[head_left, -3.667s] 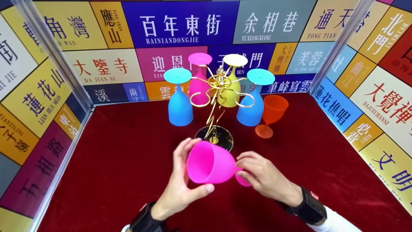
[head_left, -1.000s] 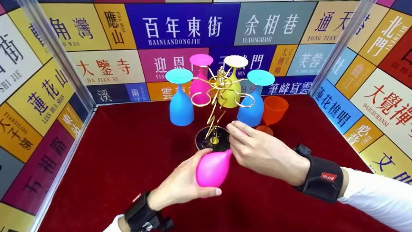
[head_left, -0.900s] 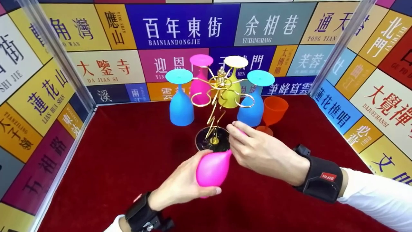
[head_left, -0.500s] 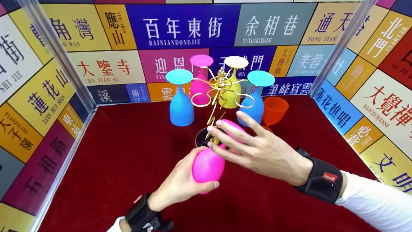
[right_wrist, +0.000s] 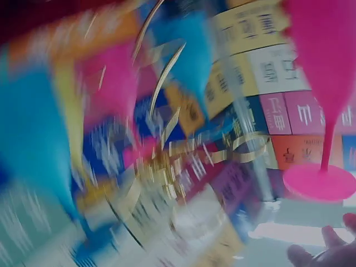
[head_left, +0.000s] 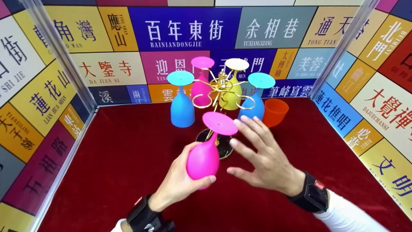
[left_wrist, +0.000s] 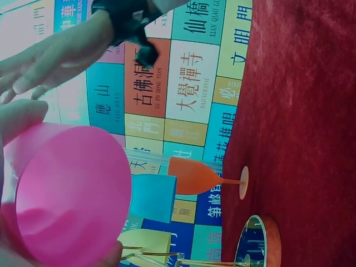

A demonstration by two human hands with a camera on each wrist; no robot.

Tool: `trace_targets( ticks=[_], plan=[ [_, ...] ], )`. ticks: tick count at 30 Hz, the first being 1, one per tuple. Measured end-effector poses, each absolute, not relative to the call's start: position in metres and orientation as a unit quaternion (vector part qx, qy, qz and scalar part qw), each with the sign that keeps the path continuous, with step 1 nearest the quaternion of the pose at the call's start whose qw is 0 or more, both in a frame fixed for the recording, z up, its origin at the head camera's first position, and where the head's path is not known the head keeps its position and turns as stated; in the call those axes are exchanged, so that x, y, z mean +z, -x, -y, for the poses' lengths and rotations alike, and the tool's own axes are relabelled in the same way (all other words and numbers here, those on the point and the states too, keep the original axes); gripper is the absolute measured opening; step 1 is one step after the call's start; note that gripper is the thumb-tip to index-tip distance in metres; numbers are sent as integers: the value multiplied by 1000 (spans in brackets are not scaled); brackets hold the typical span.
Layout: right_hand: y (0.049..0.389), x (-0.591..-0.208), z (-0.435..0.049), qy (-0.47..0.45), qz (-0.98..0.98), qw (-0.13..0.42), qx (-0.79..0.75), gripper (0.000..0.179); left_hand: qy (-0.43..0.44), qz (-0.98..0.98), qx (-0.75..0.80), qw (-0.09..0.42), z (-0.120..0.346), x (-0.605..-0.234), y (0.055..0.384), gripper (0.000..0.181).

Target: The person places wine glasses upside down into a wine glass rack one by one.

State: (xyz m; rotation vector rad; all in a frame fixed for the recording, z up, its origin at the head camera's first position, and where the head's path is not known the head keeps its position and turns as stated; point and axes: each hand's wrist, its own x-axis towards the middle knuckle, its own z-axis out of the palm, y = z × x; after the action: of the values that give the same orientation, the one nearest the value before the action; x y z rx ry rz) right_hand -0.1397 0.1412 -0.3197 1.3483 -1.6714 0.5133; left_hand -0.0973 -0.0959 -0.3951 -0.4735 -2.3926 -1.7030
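A bright pink goblet point(head_left: 203, 161) is upside down in my left hand point(head_left: 177, 178), which grips it round the bowl with the thumb across the front. Its flat round foot point(head_left: 220, 123) points up, tilted slightly, in front of the gold rack point(head_left: 222, 84). My right hand point(head_left: 267, 158) is spread beside the foot, holding nothing, its fingertips right at the foot's edge in the head view. In the left wrist view the bowl's wide mouth point(left_wrist: 75, 194) faces the camera. Blue goblets point(head_left: 182, 109), another pink goblet point(head_left: 200, 87) and a yellow goblet point(head_left: 232, 93) hang inverted on the rack.
An orange goblet point(left_wrist: 192, 176) stands upright on the red cloth point(head_left: 128, 154), right of the rack. The rack's round black base point(head_left: 224, 148) sits behind the held goblet. Two front hooks point(head_left: 202, 102) of the rack bear no goblet. Sign-printed walls point(head_left: 185, 27) enclose the back and sides.
The pink goblet was turned from mouth toward the camera to mouth down. My right hand let go of its stem and foot, opened, and drew back to the right.
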Motion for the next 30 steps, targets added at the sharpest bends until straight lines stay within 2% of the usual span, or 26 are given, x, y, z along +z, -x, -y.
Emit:
trace_targets(
  ticks=[3,6,17,30],
  plan=[
    [137,-332,-140,-541,680,408,279,73,147,797,-580,86,96,-395,99,87],
    [136,-345,-139,-539,679,381,320,78,135,793,-586,95,96,-396,100,87],
    [133,-375,-132,-518,688,314,400,86,116,779,-593,166,106,-403,112,91],
    [130,-394,-139,-511,702,272,415,86,91,757,-624,173,113,-406,129,90]
  ],
)
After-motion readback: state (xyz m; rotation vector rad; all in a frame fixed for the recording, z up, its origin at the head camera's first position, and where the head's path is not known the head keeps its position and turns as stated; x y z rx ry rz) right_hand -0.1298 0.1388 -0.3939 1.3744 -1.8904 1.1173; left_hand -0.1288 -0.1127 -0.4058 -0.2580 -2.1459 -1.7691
